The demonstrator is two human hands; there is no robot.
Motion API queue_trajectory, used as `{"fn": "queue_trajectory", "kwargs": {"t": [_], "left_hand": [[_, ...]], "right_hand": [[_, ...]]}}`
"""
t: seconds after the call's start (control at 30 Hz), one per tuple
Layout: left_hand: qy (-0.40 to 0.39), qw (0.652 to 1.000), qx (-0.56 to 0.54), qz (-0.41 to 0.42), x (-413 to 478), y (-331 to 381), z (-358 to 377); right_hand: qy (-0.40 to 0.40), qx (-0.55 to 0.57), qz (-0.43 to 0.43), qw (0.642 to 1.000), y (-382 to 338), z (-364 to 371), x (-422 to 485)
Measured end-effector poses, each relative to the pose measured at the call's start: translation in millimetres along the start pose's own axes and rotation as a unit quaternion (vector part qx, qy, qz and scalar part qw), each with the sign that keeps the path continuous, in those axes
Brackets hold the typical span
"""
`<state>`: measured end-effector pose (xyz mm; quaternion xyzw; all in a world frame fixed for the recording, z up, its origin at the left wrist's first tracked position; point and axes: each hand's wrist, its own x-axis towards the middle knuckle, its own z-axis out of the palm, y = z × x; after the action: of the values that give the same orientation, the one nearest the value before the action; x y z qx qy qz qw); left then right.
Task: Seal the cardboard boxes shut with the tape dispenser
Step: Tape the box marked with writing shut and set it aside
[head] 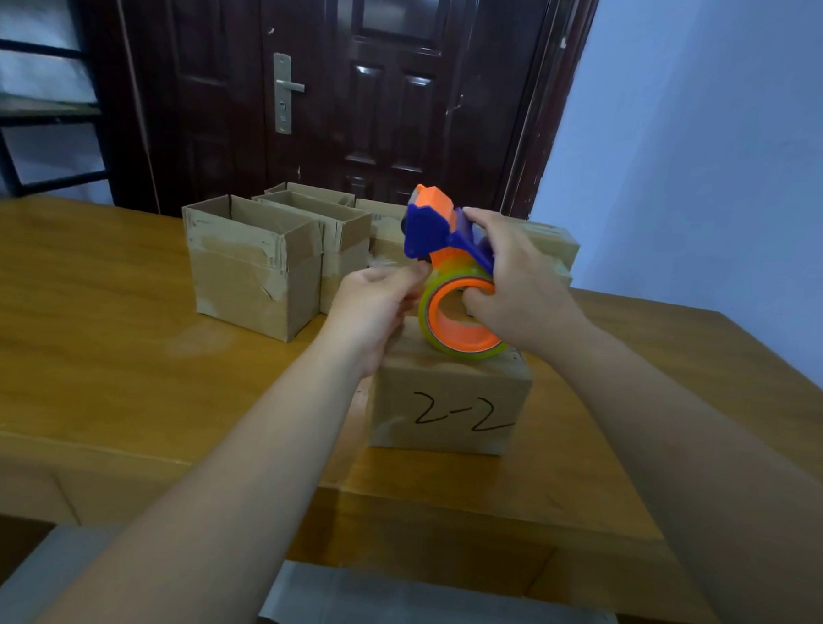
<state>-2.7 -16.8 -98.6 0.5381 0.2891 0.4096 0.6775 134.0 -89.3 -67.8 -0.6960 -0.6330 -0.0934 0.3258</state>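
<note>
At the far left a black metal shelf stands against the wall, beside a dark brown door. On the wooden table, a group of open cardboard boxes stands with the flaps up and with old tape on the sides. To the right of them comes the left hand. Its grip is pressed together, thumb against fingertips, just under the blue head of the tape dispenser; whether the clear tape end is between the fingers I cannot tell. The dispenser is blue and orange, with a yellowish tape roll on an orange core. It is low over the top of the closed box marked "2-2", near the front edge of the table; I cannot tell if the roll touches the box. The right hand holds the dispenser: its grip is curled around it, thumb inside the orange core, fingers over the blue part. Behind it are more closed boxes, and a pale blue wall.
</note>
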Motion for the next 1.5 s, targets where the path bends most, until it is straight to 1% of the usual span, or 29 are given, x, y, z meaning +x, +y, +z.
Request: {"fn": "queue_trajectory", "kwargs": {"t": [0.07,0.13,0.2,0.27,0.43,0.53,0.67,0.77,0.87,0.97,1.03,1.07,1.1,1.13,1.17,1.2,1.23,1.27,1.3,1.33,1.37,1.43,1.5], "left_hand": [[0.061,0.998,-0.013,-0.014,0,-1,1],[0.091,0.995,-0.026,-0.019,-1,-1,0],[0.101,0.995,-0.014,-0.013,-3,-1,-4],[0.108,0.994,0.012,0.005,-7,-3,-7],[0.119,0.984,0.118,0.055,-8,-9,-5],[0.137,0.971,0.179,0.079,-4,-11,-2],[0.124,0.963,0.211,0.113,2,-14,-4],[0.112,0.973,0.178,0.097,6,-13,-6],[0.105,0.99,0.072,0.056,6,-13,-11],[0.112,0.993,-0.008,0.028,3,-10,-13],[0.12,0.992,-0.013,0.027,3,-9,-14],[0.125,0.991,0.006,0.039,3,-9,-15],[0.137,0.987,0.051,0.066,4,-10,-17],[0.154,0.974,0.131,0.104,5,-11,-21],[0.172,0.946,0.232,0.145,5,-12,-25],[0.188,0.908,0.329,0.177,4,-14,-28],[0.2,0.876,0.393,0.196,2,-15,-30],[0.207,0.859,0.422,0.203,0,-16,-32],[0.21,0.856,0.427,0.201,-1,-17,-33],[0.21,0.862,0.419,0.193,-1,-20,-33],[0.206,0.879,0.391,0.177,0,-23,-34],[0.191,0.924,0.304,0.129,3,-30,-35],[0.181,0.952,0.23,0.088,4,-35,-35]], "right_hand": [[-0.011,-0.007,-0.008,1.0,0,0,0],[-0.023,-0.013,-0.023,0.999,-1,-1,0],[-0.038,0.003,-0.028,0.999,-3,-3,1],[-0.058,0.046,-0.021,0.997,-3,-3,2],[-0.088,0.123,0.005,0.988,2,-8,4],[-0.123,0.192,0.037,0.973,6,-16,2],[-0.108,0.232,0.068,0.964,15,-15,-4],[-0.072,0.297,0.091,0.948,23,-4,-9],[-0.018,0.364,0.094,0.926,21,6,-17],[0.019,0.416,0.101,0.903,18,16,-24],[0.028,0.43,0.108,0.896,18,17,-23],[0.027,0.432,0.109,0.895,19,17,-22],[0.022,0.43,0.106,0.896,18,17,-21],[0.016,0.428,0.101,0.898,18,16,-20],[0.008,0.424,0.097,0.9,16,16,-20],[-0.001,0.422,0.095,0.902,16,16,-19],[-0.01,0.419,0.092,0.903,14,17,-19],[-0.017,0.414,0.088,0.906,14,19,-17],[-0.02,0.408,0.084,0.909,14,21,-16],[-0.019,0.404,0.083,0.911,14,23,-14],[-0.017,0.403,0.088,0.911,14,25,-12],[-0.009,0.418,0.106,0.902,12,29,-11],[0.0,0.448,0.117,0.887,11,32,-12]]}}
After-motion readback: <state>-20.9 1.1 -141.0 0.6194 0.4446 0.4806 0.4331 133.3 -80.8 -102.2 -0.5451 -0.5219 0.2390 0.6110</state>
